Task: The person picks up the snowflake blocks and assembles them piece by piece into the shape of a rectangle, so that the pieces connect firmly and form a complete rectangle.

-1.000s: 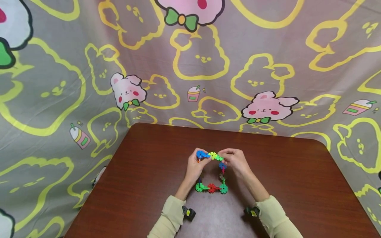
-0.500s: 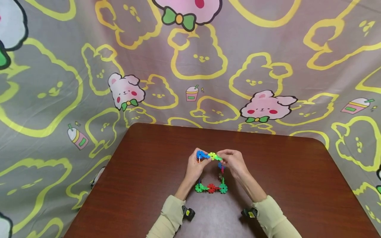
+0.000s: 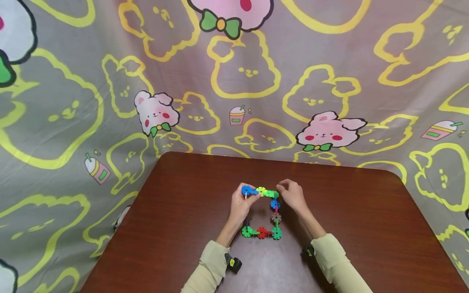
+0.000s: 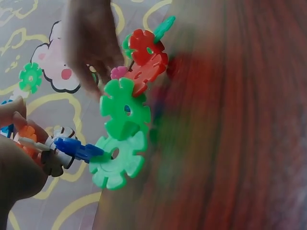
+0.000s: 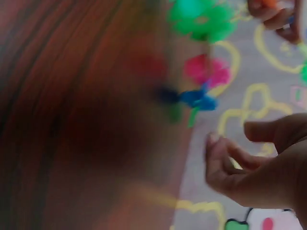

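Note:
Notched plastic snowflake discs are linked into a four-sided frame in front of me. My left hand [image 3: 239, 206] pinches its far left corner, by the blue disc [image 3: 246, 190] and the yellow disc [image 3: 261, 191]. An orange disc [image 4: 29, 139] shows at those fingers in the left wrist view. My right hand [image 3: 294, 197] is just right of the far right corner, beside a light green disc [image 3: 271, 193]; its fingers are loosely bent, with nothing between them. On the near side, a red disc [image 3: 261, 232] links two green corner discs. The left hand hides part of the left side.
A brown wooden table [image 3: 183, 211] lies beneath the frame. Behind it hangs a grey curtain [image 3: 198, 73] with cartoon prints. Black wrist cameras, one of them the left wrist camera [image 3: 233, 263], sit at both sleeves.
My right hand has let go of the light green disc corner and drawn off to the right. The frame's right side has shifted slightly right. The left hand keeps its hold.

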The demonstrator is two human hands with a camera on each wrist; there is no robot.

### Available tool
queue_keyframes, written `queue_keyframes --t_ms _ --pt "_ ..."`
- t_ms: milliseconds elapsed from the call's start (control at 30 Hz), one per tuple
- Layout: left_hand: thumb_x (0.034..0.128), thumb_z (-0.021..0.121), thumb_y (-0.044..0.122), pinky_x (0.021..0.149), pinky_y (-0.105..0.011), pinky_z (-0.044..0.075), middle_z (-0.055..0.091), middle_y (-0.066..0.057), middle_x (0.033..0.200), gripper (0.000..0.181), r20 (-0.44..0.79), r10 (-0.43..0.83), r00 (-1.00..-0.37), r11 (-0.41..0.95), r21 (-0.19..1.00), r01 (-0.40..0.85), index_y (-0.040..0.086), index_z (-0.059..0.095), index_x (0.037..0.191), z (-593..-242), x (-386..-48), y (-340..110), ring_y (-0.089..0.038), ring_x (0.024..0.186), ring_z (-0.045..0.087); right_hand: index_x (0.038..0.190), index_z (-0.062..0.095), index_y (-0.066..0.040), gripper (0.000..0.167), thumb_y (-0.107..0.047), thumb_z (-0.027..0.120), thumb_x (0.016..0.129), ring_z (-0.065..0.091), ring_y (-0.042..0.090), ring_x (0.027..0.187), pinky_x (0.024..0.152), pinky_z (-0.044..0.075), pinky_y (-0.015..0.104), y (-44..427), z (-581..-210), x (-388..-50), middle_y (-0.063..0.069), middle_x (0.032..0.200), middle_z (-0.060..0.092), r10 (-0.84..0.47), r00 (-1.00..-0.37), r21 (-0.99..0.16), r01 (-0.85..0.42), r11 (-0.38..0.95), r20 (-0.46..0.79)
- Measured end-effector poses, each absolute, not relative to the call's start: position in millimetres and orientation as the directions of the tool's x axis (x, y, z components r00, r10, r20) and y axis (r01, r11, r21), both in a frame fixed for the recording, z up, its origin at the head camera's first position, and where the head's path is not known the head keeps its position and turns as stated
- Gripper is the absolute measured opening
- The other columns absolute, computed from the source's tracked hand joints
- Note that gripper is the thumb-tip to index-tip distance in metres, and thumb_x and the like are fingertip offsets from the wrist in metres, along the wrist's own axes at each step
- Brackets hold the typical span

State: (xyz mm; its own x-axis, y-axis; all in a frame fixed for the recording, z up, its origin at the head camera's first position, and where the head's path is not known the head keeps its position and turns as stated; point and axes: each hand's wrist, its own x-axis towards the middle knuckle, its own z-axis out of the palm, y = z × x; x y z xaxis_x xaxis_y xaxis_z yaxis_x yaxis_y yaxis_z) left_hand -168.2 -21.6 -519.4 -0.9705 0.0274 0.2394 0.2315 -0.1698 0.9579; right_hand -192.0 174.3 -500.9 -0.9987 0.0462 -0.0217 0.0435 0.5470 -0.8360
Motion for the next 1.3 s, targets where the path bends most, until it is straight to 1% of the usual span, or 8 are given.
queue_keyframes --t_ms 100,200,300,567,867,1067,1167,1300 --pt "0.0904 0.074 -0.008 0.065 -0.021 0.045 0.064 0.002 0.086 0.020 0.214 0.020 -0.977 -0.164 0.964 0.208 -0.011 0.062 0.106 -517.3 -165.4 -22.6 -0.008 0.074 0.054 0.122 0.062 0.013 0.033 -0.015 0.062 0.104 0.061 0.025 0.070 0.065 0.051 0.035 178.6 -513.7 -198.4 0.018 0.087 0.069 0.014 -0.996 -0.801 0.081 0.594 -0.090" --pt "0.0905 0.072 -0.010 0.063 -0.020 0.042 0.063 0.002 0.084 0.019 0.200 0.023 -0.979 -0.176 0.965 0.193 -0.012 0.061 0.106 -507.8 -160.2 -24.4 -0.007 0.070 0.051 0.119 0.062 0.015 0.031 -0.011 0.064 0.102 0.067 0.026 0.078 0.069 0.057 0.037 179.8 -521.4 -202.0 0.020 0.093 0.070 -0.007 -0.990 -0.842 0.115 0.527 -0.140" --pt "0.0904 0.071 -0.012 0.062 -0.020 0.041 0.063 0.001 0.084 0.020 0.197 0.031 -0.980 -0.193 0.963 0.188 -0.015 0.060 0.106 -502.9 -159.1 -26.1 -0.007 0.068 0.051 0.112 0.066 0.014 0.023 -0.005 0.064 0.099 0.067 0.026 0.082 0.072 0.059 0.037 179.0 -524.8 -204.9 0.020 0.095 0.071 -0.001 -0.989 -0.877 0.128 0.464 -0.145" --pt "0.0903 0.072 -0.010 0.059 -0.020 0.041 0.065 0.003 0.084 0.023 0.187 0.002 -0.982 -0.225 0.957 0.182 -0.014 0.060 0.109 -518.6 -168.2 -26.7 -0.006 0.068 0.053 0.096 0.073 0.009 0.019 -0.008 0.066 0.099 0.065 0.018 0.066 0.057 0.054 0.029 174.2 -524.4 -207.8 0.012 0.077 0.070 -0.032 -0.993 -0.832 0.081 0.548 -0.117" --pt "0.0912 0.075 -0.004 0.060 -0.021 0.042 0.066 0.001 0.085 0.023 0.222 -0.003 -0.975 -0.225 0.950 0.217 -0.011 0.060 0.108 -523.8 -168.7 -30.4 -0.007 0.070 0.055 0.101 0.071 0.013 0.018 -0.002 0.060 0.098 0.068 0.020 0.070 0.065 0.061 0.036 170.6 -528.5 -212.8 0.019 0.087 0.073 -0.035 -0.984 -0.886 0.144 0.440 -0.177" --pt "0.0910 0.074 -0.006 0.064 -0.023 0.051 0.067 0.002 0.085 0.025 0.191 0.011 -0.982 -0.256 0.949 0.182 -0.012 0.058 0.109 -526.1 -167.7 -31.9 -0.013 0.070 0.059 0.108 0.067 0.014 0.019 0.000 0.065 0.095 0.066 0.014 0.068 0.065 0.059 0.031 168.5 -528.5 -214.7 0.012 0.081 0.072 -0.011 -0.978 -0.924 0.194 0.329 -0.210" --pt "0.0908 0.073 -0.008 0.061 -0.024 0.053 0.066 0.002 0.083 0.026 0.173 0.001 -0.985 -0.290 0.942 0.165 -0.013 0.056 0.110 -525.9 -168.1 -32.6 -0.016 0.065 0.058 0.114 0.065 0.015 0.025 -0.003 0.067 0.097 0.065 0.011 0.067 0.066 0.059 0.028 172.7 -523.1 -210.9 0.007 0.081 0.071 -0.013 -0.982 -0.951 0.180 0.253 -0.189" --pt "0.0899 0.073 -0.009 0.058 -0.023 0.052 0.065 0.001 0.082 0.026 0.186 -0.047 -0.981 -0.312 0.931 0.191 -0.012 0.056 0.110 -522.7 -170.1 -35.1 -0.018 0.061 0.056 0.114 0.063 0.015 0.024 -0.003 0.066 0.099 0.067 0.011 0.069 0.069 0.060 0.029 177.1 -507.8 -202.3 0.005 0.083 0.071 -0.048 -0.990 -0.976 0.122 0.179 -0.132"
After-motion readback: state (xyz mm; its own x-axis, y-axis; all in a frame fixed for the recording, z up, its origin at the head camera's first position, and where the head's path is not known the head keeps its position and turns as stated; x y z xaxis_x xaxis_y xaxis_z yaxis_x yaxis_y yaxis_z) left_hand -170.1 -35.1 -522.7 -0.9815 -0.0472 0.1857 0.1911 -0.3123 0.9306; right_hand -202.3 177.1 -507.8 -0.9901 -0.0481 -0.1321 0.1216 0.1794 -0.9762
